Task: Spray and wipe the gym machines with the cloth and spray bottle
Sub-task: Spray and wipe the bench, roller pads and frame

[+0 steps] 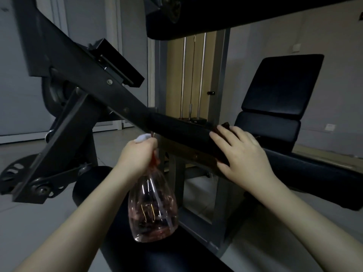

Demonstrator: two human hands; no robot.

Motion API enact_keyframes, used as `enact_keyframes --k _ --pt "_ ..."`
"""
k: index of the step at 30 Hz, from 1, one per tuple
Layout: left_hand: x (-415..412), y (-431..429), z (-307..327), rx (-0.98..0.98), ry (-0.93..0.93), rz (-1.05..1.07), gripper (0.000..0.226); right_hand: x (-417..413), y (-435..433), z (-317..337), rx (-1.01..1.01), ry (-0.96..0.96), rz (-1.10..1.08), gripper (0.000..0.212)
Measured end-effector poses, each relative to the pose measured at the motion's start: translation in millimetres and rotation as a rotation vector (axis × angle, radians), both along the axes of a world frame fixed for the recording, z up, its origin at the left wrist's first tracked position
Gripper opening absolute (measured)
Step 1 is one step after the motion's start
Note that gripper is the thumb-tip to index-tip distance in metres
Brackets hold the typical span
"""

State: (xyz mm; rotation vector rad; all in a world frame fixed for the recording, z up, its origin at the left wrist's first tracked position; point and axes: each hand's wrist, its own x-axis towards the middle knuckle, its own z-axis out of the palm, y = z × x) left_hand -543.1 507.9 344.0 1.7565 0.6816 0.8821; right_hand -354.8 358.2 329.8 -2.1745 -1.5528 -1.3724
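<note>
Nearest, the clear pink-tinted spray bottle (153, 209) hangs over a black pad (141, 254). The left hand (137, 156) grips it by the neck, fingers curled tight under the white spray head (140, 138). Just beyond, the right hand (241, 154) lies flat, fingers straight and slightly apart, pressing a dark cloth (224, 162) onto the machine's black sloping arm (176, 126). Behind stand a padded seat back (280, 85) and chrome guide rods (201, 75).
</note>
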Motion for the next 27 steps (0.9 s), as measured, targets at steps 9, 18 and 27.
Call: enact_keyframes --k 9,18,27 --pt "5.2 8.7 -6.0 -0.071 -0.055 0.026 0.009 -0.7 35.8 5.4 -0.086 -0.058 -0.059 0.080" --pt "-0.5 8.9 -5.3 -0.072 -0.048 0.015 0.004 -25.9 125.2 25.7 -0.214 -0.015 -0.074 0.070" --pt "-24.8 24.2 -6.9 -0.252 -0.219 -0.066 0.021 -8.6 95.1 4.6 -0.164 -0.069 -0.075 0.081"
